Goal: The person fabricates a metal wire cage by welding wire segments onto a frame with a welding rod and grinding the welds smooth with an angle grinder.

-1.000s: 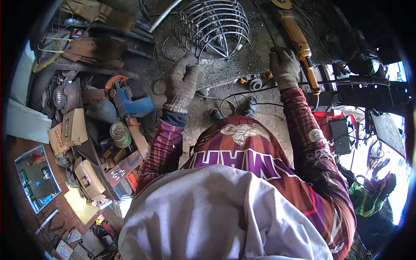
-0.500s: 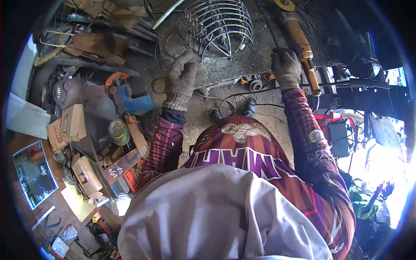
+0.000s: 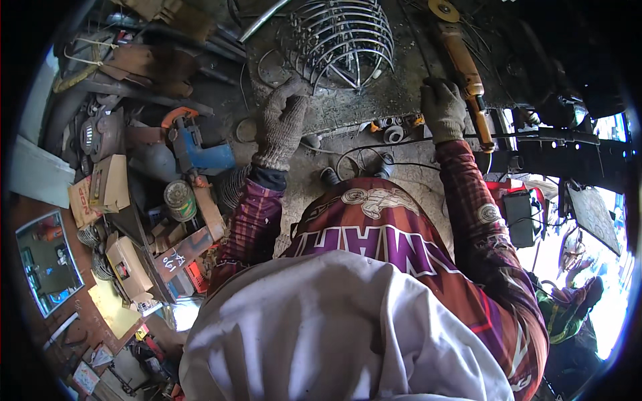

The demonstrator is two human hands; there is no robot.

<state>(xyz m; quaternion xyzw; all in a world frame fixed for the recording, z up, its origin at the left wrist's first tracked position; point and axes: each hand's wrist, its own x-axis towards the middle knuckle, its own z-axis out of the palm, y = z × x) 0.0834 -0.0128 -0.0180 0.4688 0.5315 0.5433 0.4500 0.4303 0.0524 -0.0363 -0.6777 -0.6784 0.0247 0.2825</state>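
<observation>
My left hand (image 3: pixel 279 130), in a grey knit glove, rests at the near edge of the dark metal workbench (image 3: pixel 334 110). Its thumb stands apart from the fingers, with nothing visible between them. Just beyond it sits a rounded cage of bent, shiny metal rods (image 3: pixel 344 40). My right hand (image 3: pixel 443 112), gloved too, is curled at the bench edge. A thin dark rod (image 3: pixel 416 40) runs along the bench toward its fingers; whether they grip it is hidden. Beside that hand lies an angle grinder (image 3: pixel 463 60) with a yellowish disc, not touched by it.
A blue and orange power tool (image 3: pixel 197 147) and a tin can (image 3: pixel 180 200) stand at left among open cardboard boxes (image 3: pixel 127 264). A framed mirror (image 3: pixel 50 264) lies far left. A black cable (image 3: pixel 414 142) crosses below the bench. Another person (image 3: pixel 568 307) is at lower right.
The view has shifted slightly. Both my hands keep nearly the same place and shape. At lower right, the other person has changed posture.
</observation>
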